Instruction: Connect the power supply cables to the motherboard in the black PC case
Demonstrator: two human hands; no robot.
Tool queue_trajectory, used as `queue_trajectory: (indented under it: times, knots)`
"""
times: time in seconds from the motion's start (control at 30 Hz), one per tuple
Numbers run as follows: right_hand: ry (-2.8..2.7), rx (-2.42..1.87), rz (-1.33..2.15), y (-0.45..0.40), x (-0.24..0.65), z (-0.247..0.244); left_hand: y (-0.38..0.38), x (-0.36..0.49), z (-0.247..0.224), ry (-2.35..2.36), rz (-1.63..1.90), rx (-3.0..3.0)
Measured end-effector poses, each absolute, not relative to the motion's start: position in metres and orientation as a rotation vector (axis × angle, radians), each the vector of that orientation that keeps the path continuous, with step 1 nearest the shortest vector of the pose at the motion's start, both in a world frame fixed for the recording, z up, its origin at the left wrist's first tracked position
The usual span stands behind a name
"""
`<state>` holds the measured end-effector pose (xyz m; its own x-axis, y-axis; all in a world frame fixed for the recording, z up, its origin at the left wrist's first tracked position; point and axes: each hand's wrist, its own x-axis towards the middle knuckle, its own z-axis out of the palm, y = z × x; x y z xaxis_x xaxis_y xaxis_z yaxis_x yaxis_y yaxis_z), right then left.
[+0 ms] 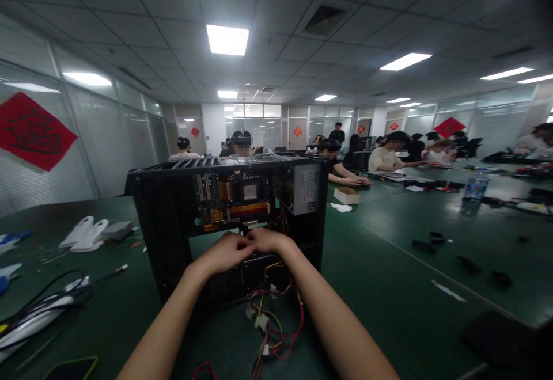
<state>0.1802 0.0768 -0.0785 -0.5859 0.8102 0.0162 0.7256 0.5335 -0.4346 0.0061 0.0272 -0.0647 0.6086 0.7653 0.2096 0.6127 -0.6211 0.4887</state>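
A black computer case (173, 167) stands open-sided on the green table in front of me. Inside its upper part I see a motherboard (254, 175) with a square processor socket, coloured slots, and a silver power supply (306, 189) at the right. My left hand (227, 251) and my right hand (268, 239) meet just below the motherboard, at the case's lower opening. Both have curled fingers, and the fingertips are close together or touching. What they pinch is too small or hidden. Loose power cables (261, 322) with white connectors hang from the case toward me.
Left on the table lie white plastic pieces (88, 234), a grey box (116, 230), black cables (64, 293) and a phone (71, 368). Rightward are a small open box (346, 196), a water bottle (476, 187) and small black parts (469, 265). Several people sit beyond.
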Motion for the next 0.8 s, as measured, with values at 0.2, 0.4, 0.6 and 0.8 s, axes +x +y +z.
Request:
queue_trajectory:
  times: [0.2, 0.4, 0.6, 0.8]
  knots:
    - [-2.516, -1.235, 0.482, 0.069, 0.178, -0.077, 0.030, 0.001, -0.066, 1.171, 0.655, 2.364]
    - [-2.364, -1.131, 0.404, 0.051, 0.178, -0.069, 0.030, 0.001, -0.062, 1.385, 1.012, 2.172]
    - [-2.272, -0.958, 0.525, 0.039, 0.180, -0.064, 0.029, -0.005, -0.059, 1.449, 1.324, 1.875]
    - [-2.210, -0.891, 0.663, 0.045, 0.179, -0.068, 0.032, -0.003, -0.064, 1.309, 1.374, 1.709]
